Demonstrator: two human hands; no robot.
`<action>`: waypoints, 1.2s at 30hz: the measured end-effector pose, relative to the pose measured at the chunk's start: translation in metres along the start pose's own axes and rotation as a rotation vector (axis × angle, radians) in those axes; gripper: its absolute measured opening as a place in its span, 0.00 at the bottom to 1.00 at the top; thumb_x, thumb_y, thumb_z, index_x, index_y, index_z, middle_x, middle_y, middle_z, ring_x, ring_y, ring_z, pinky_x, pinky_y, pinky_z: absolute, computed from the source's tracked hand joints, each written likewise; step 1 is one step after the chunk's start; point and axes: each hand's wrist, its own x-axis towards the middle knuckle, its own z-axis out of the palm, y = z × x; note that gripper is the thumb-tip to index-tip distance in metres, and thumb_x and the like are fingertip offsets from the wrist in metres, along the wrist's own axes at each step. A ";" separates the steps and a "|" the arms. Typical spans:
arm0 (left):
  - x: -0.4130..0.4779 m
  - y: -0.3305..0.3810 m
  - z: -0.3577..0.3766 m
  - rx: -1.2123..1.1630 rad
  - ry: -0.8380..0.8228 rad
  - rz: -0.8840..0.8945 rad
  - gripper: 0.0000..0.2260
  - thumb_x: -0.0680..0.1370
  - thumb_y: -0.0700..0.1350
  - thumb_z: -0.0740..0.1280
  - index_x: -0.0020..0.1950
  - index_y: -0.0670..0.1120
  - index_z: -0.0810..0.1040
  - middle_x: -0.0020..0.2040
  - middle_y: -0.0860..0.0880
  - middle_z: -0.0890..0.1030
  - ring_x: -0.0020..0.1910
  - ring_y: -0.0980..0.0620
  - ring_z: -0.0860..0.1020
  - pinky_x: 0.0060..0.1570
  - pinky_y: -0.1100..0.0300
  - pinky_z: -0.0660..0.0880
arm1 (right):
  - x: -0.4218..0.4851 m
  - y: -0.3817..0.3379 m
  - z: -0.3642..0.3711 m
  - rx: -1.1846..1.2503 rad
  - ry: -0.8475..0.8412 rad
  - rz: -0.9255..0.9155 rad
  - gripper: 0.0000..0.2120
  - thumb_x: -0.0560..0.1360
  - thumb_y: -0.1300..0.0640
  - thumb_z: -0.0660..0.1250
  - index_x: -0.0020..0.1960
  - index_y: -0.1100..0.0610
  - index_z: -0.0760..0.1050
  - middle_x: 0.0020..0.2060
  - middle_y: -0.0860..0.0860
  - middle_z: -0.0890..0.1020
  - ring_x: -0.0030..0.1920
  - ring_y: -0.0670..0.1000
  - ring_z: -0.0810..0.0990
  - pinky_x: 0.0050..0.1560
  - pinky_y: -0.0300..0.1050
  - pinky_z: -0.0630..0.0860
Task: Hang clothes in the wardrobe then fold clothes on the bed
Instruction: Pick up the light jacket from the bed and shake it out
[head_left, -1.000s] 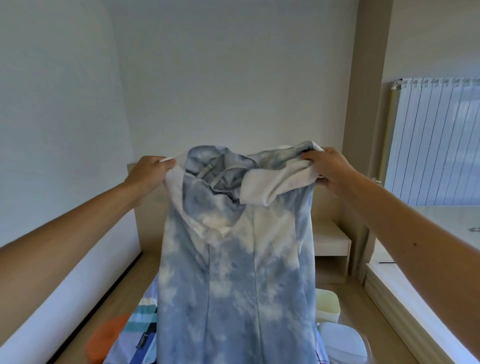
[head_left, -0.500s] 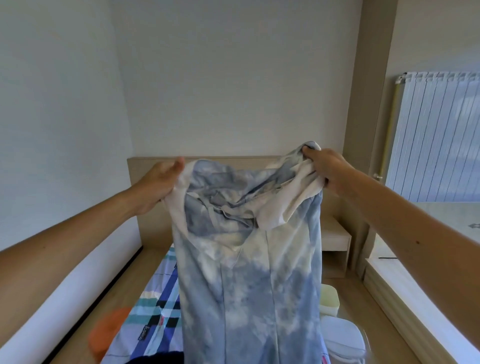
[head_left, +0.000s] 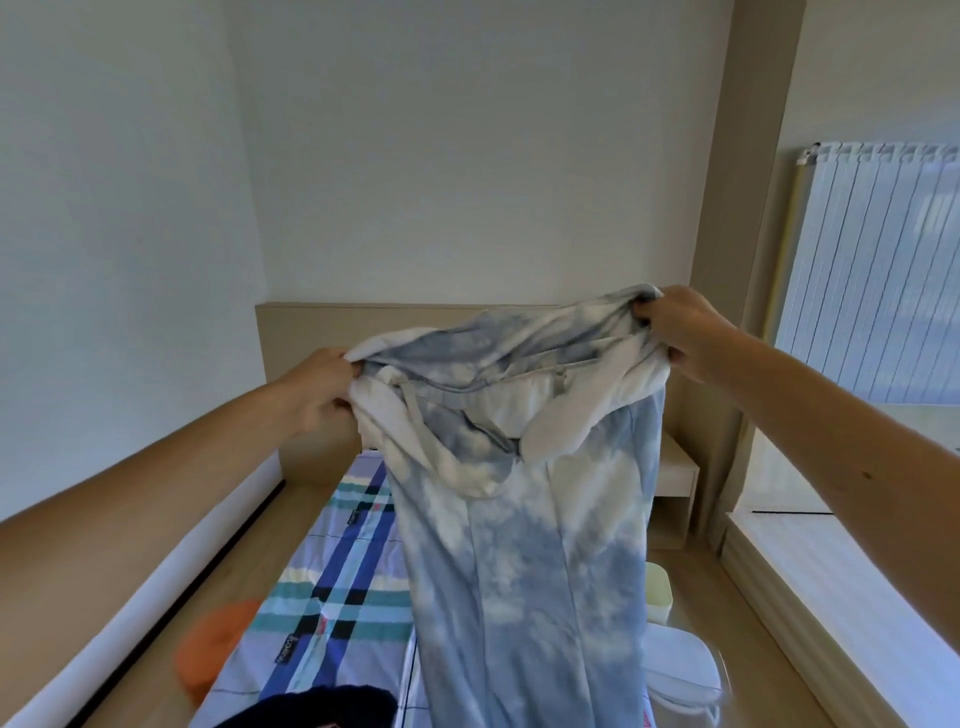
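Since half a second ago, the top edge of the blue-and-white tie-dyed hooded garment (head_left: 524, 519) has been drawn wider and tilted, so that its left end is held lower than its right. It is held up in the air, its white-lined hood drooping forward between the two grips and its body hanging straight down below the fingers. One top corner is pinched by the curled fingers and thumb of the left hand (head_left: 322, 395); the other is bunched inside the curled fingers of the right hand (head_left: 680, 332). Below the left fingers a bed with a blue, teal and white checked sheet (head_left: 343, 571) is seen, with a rumpled orange cloth (head_left: 213, 649) and a dark navy garment (head_left: 322, 706) lying on it. Beyond the fingers a light wooden headboard (head_left: 395, 332) is seen. Below the right fingers stand a pale wooden bedside table (head_left: 672, 483), a pale yellow bin (head_left: 658, 592) and a white lidded container (head_left: 680, 670).
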 end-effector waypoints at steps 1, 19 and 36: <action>0.000 0.003 0.007 -0.043 0.030 -0.019 0.13 0.85 0.35 0.56 0.65 0.35 0.76 0.55 0.37 0.80 0.49 0.42 0.78 0.49 0.50 0.75 | 0.000 0.001 0.000 -0.017 -0.035 0.009 0.10 0.83 0.60 0.61 0.57 0.63 0.78 0.48 0.59 0.81 0.48 0.57 0.80 0.58 0.53 0.80; -0.022 0.073 0.019 0.443 -0.423 0.517 0.18 0.68 0.35 0.80 0.52 0.43 0.77 0.45 0.49 0.82 0.44 0.56 0.81 0.41 0.62 0.77 | -0.026 0.040 0.002 -0.794 -0.481 -0.040 0.13 0.75 0.54 0.74 0.55 0.61 0.80 0.49 0.56 0.84 0.47 0.55 0.82 0.53 0.49 0.81; 0.007 0.045 -0.020 0.457 -0.219 0.241 0.24 0.64 0.43 0.69 0.59 0.38 0.80 0.53 0.36 0.84 0.47 0.40 0.82 0.46 0.52 0.73 | 0.003 0.042 -0.004 -0.982 -0.117 -0.173 0.11 0.81 0.65 0.58 0.40 0.62 0.72 0.35 0.53 0.72 0.41 0.56 0.75 0.42 0.45 0.70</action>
